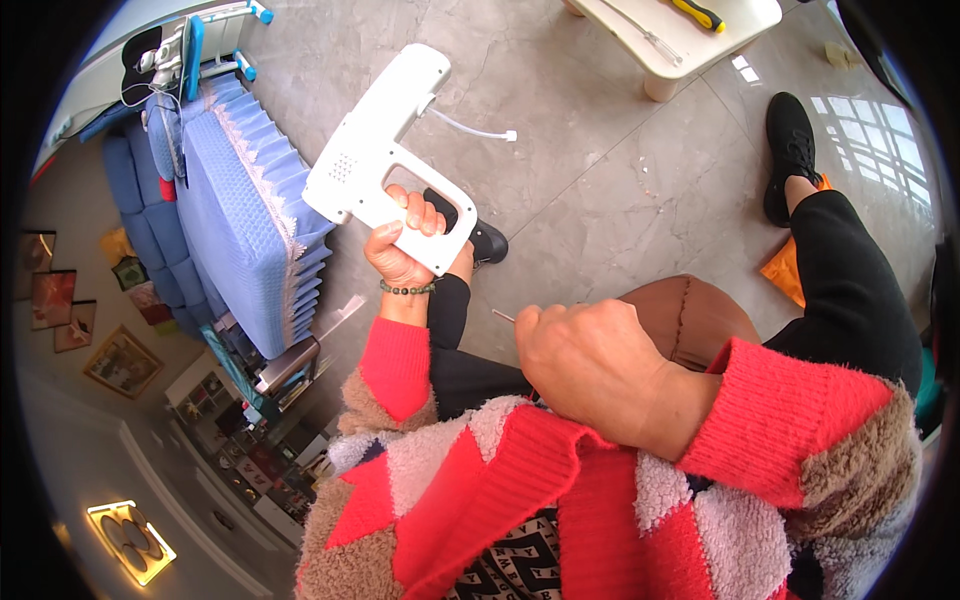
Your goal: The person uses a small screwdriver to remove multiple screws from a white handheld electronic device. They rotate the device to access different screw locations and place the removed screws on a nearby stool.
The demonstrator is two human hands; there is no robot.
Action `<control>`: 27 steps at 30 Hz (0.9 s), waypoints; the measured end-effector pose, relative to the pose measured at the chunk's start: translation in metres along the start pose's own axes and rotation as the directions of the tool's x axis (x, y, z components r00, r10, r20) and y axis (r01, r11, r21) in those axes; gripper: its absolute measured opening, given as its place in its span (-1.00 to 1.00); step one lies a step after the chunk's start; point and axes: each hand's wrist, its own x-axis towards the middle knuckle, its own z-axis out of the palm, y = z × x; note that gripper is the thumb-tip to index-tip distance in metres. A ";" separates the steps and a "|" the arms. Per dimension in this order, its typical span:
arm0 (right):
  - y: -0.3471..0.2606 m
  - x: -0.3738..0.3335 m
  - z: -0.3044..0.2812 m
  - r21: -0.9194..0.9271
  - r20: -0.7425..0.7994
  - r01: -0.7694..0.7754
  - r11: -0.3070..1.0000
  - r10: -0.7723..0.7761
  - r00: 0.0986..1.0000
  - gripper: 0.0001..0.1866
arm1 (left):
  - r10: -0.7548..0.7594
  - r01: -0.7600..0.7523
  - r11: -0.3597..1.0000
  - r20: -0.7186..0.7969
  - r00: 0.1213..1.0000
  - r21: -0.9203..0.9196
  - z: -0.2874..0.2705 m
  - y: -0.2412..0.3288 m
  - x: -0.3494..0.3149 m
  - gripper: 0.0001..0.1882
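My left hand [403, 240] is closed around the handle of a white plastic gun-shaped device [385, 110]. The device has a loop grip, a patch of small holes on its side and a fat barrel tilted up and away. A short white wire [470, 130] with a small plug at its end hangs out of the barrel's right side. Nearer to me, my right hand [590, 365] is a fist with its back up. A thin metal rod [503, 316] pokes out past its fingers toward the device, without touching it. The rest of the rod is hidden in the fist.
At the top right stands a low cream table [690, 45] bearing a yellow-and-black screwdriver [698, 14] and a slim metal shaft. A blue covered table [240, 200] with a frilled edge is on the left. An orange bag [785, 272] lies by my right leg, beside a brown seat [690, 320].
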 end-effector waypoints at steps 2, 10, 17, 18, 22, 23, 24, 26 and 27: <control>0.000 0.000 0.001 0.006 0.013 0.009 1.000 -0.009 1.000 -0.95 | 0.005 -0.005 1.000 0.004 1.000 -0.007 -0.002 0.000 0.000 -0.67; 0.000 0.000 0.001 0.010 0.020 0.017 1.000 -0.017 1.000 -0.94 | 0.007 -0.007 1.000 0.053 0.999 0.004 -0.001 0.000 0.001 -0.66; 0.000 0.001 -0.001 0.047 -0.006 0.043 0.998 -0.043 0.999 -0.94 | -0.012 0.013 1.000 0.086 0.996 -0.010 0.003 0.000 0.001 -0.66; 0.000 0.001 0.000 0.058 -0.006 0.035 0.998 -0.035 0.999 -0.94 | -0.009 0.011 1.000 0.073 0.997 -0.019 0.003 -0.001 0.001 -0.66; -0.001 0.002 0.000 0.051 0.017 0.024 0.998 -0.025 1.000 -0.94 | -0.007 0.008 0.999 0.039 0.999 -0.036 0.002 -0.001 0.002 -0.66; -0.001 0.002 -0.001 0.032 0.025 0.028 0.999 -0.029 0.999 -0.94 | -0.008 0.009 0.999 0.037 0.999 -0.037 0.002 -0.001 0.002 -0.66; -0.001 0.003 -0.001 0.049 0.015 0.023 0.999 -0.024 1.000 -0.94 | -0.009 0.010 1.000 0.027 1.000 -0.029 0.002 -0.001 0.002 -0.66; -0.001 0.003 -0.002 0.037 0.015 0.015 0.999 -0.016 1.000 -0.94 | -0.009 0.009 1.000 0.013 1.000 -0.014 0.003 -0.001 0.001 -0.67; -0.002 0.004 -0.002 0.045 0.015 0.014 0.999 -0.015 1.000 -0.94 | -0.011 0.011 1.000 0.009 1.000 -0.015 0.004 -0.001 0.001 -0.67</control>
